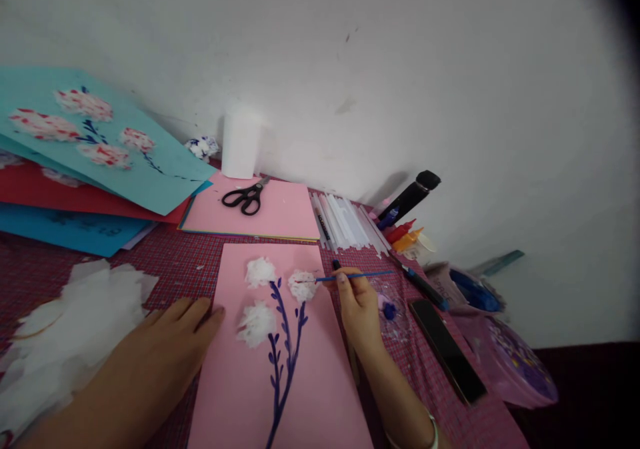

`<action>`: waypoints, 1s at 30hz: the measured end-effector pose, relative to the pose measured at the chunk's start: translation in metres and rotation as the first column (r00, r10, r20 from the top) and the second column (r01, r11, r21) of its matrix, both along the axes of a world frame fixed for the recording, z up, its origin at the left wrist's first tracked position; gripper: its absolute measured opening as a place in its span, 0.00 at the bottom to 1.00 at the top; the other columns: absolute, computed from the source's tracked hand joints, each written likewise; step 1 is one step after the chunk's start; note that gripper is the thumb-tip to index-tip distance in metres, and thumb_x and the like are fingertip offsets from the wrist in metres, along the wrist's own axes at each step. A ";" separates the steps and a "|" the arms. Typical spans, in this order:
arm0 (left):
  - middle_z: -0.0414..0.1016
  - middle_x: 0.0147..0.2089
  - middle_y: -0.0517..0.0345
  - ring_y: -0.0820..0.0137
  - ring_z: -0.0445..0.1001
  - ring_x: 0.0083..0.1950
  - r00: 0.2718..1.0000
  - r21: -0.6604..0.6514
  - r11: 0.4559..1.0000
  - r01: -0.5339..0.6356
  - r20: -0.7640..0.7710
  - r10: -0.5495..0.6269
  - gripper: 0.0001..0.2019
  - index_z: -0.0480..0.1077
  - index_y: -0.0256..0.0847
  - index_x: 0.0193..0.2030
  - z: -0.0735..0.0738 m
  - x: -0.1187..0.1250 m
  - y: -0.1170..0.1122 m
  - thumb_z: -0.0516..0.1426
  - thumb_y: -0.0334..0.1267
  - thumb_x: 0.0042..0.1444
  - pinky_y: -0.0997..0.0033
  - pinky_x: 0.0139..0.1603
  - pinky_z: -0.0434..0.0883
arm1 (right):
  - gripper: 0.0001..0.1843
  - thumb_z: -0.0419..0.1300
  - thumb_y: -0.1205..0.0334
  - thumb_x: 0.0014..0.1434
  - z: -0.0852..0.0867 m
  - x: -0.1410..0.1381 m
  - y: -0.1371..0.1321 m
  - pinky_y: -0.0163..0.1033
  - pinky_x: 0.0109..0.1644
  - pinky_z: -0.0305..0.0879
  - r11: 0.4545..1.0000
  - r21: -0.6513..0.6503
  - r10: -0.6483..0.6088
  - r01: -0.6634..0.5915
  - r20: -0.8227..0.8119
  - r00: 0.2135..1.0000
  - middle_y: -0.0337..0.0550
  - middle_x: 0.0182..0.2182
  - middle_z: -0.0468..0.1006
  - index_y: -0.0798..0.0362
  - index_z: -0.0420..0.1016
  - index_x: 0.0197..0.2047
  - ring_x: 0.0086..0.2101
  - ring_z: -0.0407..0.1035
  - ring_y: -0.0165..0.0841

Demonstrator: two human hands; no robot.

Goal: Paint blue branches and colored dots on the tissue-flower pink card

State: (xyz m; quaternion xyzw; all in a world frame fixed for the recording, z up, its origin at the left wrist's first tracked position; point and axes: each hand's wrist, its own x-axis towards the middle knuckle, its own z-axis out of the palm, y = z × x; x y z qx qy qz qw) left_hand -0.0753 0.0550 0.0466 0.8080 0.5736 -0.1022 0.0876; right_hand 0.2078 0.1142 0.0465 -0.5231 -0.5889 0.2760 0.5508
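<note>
A thin blue paintbrush (367, 274) is pinched in my right hand (361, 312). Its tip meets the upper right white tissue-paper flower (302, 285) on a pink sheet (230, 395). Two more white flowers, one upper left (261, 272) and one below it (257, 324), sit on the same sheet. Dark purple painted stems (290, 355) with small leaves run down from the flowers. My left hand (170, 332) lies flat with its fingertips at the sheet's left edge, holding nothing. White tissue pieces (95, 309) are spread beside it.
Behind the sheet, black scissors (247, 197) lie on stacked pink paper (290, 212). Glue sticks (347, 222), paint tubes (406, 235), a phone (447, 349) and dark paint (389, 311) are at right. Flower-decorated coloured sheets (165, 162) are stacked at left. A white roll (241, 143) stands near the wall.
</note>
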 end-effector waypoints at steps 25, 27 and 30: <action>0.73 0.60 0.43 0.50 0.71 0.58 0.999 0.023 1.000 0.007 0.042 -0.008 0.31 0.67 0.40 0.64 0.000 -0.001 0.000 0.43 0.21 0.56 0.45 0.58 0.70 | 0.08 0.57 0.56 0.63 0.003 -0.004 -0.007 0.37 0.34 0.73 0.997 -0.021 0.075 -0.075 0.007 0.997 0.39 0.26 0.80 0.50 0.73 0.35 0.28 0.76 0.33; 0.73 0.60 0.42 0.50 0.71 0.58 1.000 0.008 1.000 0.004 0.030 -0.004 0.31 0.67 0.40 0.64 0.000 -0.001 0.000 0.43 0.21 0.56 0.45 0.58 0.70 | 0.09 0.58 0.55 0.63 0.002 -0.003 -0.007 0.37 0.34 0.73 0.994 -0.051 0.094 -0.093 0.011 0.996 0.39 0.26 0.81 0.51 0.73 0.35 0.28 0.77 0.34; 0.72 0.61 0.42 0.50 0.71 0.59 0.999 0.004 1.000 0.013 0.033 -0.013 0.31 0.66 0.40 0.65 0.000 -0.001 0.000 0.43 0.21 0.56 0.45 0.58 0.70 | 0.09 0.58 0.54 0.62 0.002 -0.003 -0.008 0.37 0.34 0.73 0.997 -0.050 0.061 -0.061 -0.001 0.998 0.39 0.26 0.80 0.51 0.73 0.35 0.28 0.76 0.34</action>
